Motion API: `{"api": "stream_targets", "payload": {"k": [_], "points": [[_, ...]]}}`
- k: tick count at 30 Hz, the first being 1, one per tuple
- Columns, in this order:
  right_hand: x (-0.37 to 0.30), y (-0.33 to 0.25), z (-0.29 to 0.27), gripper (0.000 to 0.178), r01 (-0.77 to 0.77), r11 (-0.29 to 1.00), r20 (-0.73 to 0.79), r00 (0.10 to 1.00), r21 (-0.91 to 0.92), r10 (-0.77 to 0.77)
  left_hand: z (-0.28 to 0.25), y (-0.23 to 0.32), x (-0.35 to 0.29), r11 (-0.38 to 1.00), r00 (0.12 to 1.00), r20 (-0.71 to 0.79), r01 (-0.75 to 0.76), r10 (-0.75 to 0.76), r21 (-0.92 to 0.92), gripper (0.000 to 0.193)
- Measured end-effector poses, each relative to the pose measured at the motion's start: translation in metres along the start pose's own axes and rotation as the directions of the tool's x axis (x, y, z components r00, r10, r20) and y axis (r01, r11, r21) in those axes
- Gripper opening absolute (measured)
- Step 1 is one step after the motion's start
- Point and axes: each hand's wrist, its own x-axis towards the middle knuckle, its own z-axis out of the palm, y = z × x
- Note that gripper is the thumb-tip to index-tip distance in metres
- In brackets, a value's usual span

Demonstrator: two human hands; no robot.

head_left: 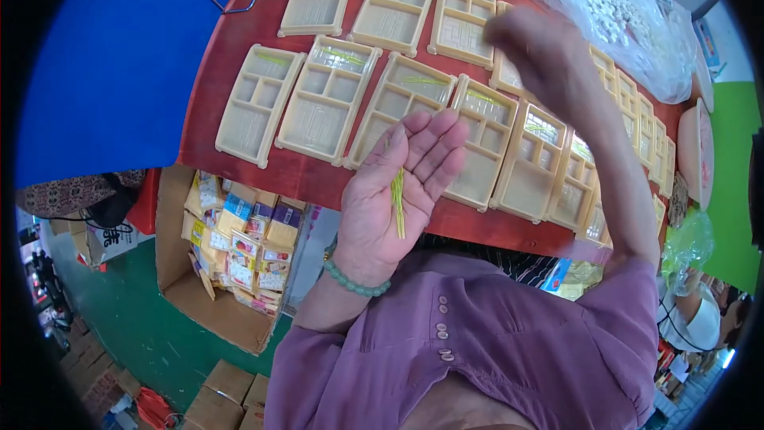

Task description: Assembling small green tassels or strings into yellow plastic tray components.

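Note:
My left hand [378, 211] is palm up in front of the near row of trays, fingers slightly curled. A small bunch of thin yellow-green strips [399, 207] lies across its palm under the thumb. My right hand [541, 44], smeared by motion, hovers over the back row of trays; its fingers and anything in them cannot be made out. Several cream plastic trays with divided compartments stand in rows, among them a back-row tray [321, 12] and a near-row tray [248, 127]. Similar strips [342, 56] lie in the far compartments of many trays.
The red table [239, 36] carries the trays. A clear plastic bag [585, 20] of small white pieces lies at its back right, beside a pale basin [700, 151]. Below the front edge stands a cardboard box [179, 275] of packets. A blue surface [111, 64] fills the left.

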Motion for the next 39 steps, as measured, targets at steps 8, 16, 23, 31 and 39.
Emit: {"api": "stream_targets", "payload": {"k": [8,16,23,31,39], "points": [[0.031,0.093,0.035,0.012,-0.195,0.966,-0.031,0.981,-0.171,0.193,0.008,-0.003,0.005,0.999,0.999,-0.032,-0.013,0.014,0.029,0.030],[0.010,-0.009,0.009,0.015,-0.238,0.953,0.067,0.971,0.189,0.230,0.004,-0.006,0.013,0.992,0.993,-0.001,-0.114,0.114,0.057,0.036],[-0.029,-0.097,0.004,0.017,-0.414,0.735,0.446,0.879,0.537,0.170,0.005,-0.019,0.015,0.956,0.970,0.016,-0.242,0.243,0.164,0.039],[-0.051,-0.108,0.009,0.016,-0.542,0.650,0.441,0.834,0.533,0.333,0.005,-0.034,0.012,0.919,0.947,-0.002,-0.312,0.322,0.240,0.034],[-0.054,-0.105,0.010,0.015,-0.591,0.616,0.451,0.803,0.522,0.389,0.010,-0.043,0.017,0.844,0.907,0.008,-0.395,0.421,0.364,0.025]]}}
